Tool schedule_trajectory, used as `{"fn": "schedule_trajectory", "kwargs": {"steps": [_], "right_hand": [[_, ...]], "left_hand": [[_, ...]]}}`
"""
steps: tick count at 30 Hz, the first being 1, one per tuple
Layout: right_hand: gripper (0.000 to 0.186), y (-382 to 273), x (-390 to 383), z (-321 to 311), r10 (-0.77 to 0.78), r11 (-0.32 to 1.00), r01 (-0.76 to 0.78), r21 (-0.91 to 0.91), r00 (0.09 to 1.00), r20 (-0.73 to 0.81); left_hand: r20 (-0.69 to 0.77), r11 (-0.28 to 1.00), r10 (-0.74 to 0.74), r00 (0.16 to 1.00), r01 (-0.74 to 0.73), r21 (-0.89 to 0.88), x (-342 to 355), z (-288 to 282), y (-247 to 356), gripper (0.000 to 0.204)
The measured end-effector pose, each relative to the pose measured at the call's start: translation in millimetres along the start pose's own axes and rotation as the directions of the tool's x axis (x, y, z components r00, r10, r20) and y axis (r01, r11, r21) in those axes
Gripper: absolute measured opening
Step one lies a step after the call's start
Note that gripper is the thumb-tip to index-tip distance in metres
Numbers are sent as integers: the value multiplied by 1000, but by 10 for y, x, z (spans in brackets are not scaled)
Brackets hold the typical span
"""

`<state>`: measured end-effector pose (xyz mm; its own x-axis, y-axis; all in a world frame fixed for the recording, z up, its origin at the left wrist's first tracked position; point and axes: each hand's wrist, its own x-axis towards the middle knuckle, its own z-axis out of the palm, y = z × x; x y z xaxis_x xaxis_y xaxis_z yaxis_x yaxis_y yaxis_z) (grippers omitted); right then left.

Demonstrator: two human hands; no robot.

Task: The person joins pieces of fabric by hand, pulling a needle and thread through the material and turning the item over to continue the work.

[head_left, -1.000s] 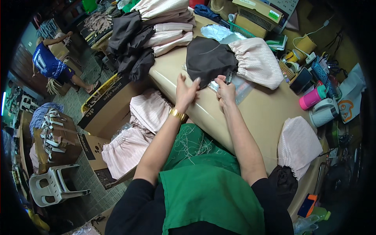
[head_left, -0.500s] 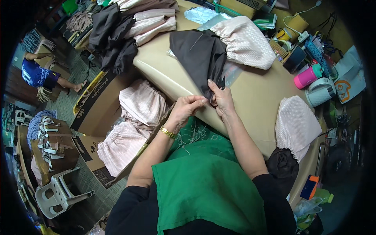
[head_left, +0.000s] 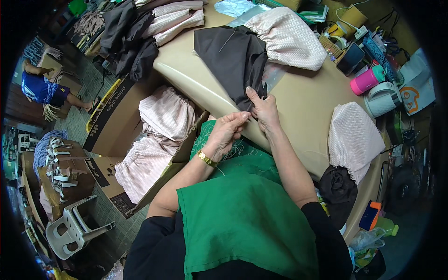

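So the beige tabletop (head_left: 303,98) is pretty crowded. Right behind the dark grey-brown fabric piece (head_left: 233,56) lies a cream gathered textured cloth (head_left: 289,37), touching it, and a clear plastic sheet (head_left: 275,74) pokes out from under both. Off to my right there's another cream textured piece (head_left: 352,137) lying over a black bundle of fabric (head_left: 337,186) at the tabletop's near edge. Further back on the right: a pink bottle (head_left: 366,80), a white kettle (head_left: 383,99) and a dark phone (head_left: 351,58). At the far left end sits a stack of folded dark and cream cloths (head_left: 149,28).

Down on my left, an open cardboard box (head_left: 186,149) holds more cream gathered pieces (head_left: 161,126), stacked up. A white plastic stool (head_left: 70,228) stands on the floor further left.

My left hand (head_left: 226,133) is bent in at the wrist, gold watch (head_left: 205,158) showing, fingers pinched shut at the near corner of the dark fabric. My right hand (head_left: 263,109) sits just beside it, touching it, fingers closed on that same corner. The fabric lies spread on the tabletop, its corner at the near edge, above my green apron (head_left: 242,219).
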<state>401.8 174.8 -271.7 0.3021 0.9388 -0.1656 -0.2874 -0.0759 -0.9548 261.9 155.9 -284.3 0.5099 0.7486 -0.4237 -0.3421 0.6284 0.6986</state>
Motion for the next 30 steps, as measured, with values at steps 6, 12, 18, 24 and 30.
{"fn": "schedule_trajectory", "kwargs": {"steps": [6,12,18,24,30], "right_hand": [[26,-2,-14,-62,13,1000,-13,-9,999,38],[24,10,10,-105,49,997,-46,-61,998,45],[31,-86,-76,5,24,997,-25,67,1000,15],[28,-81,-146,81,-20,1000,21,14,998,-60],[32,-41,-207,-54,6,999,-4,-52,1000,24]], "left_hand": [[-30,987,-50,998,44,-155,-68,-76,-188,14],[27,970,-75,997,80,-231,23,-55,-77,12],[72,953,-149,986,163,-256,-15,-47,-64,15],[91,984,-65,994,79,-161,49,-22,-57,12],[42,978,-123,992,128,-165,-74,-1,-148,12]]}}
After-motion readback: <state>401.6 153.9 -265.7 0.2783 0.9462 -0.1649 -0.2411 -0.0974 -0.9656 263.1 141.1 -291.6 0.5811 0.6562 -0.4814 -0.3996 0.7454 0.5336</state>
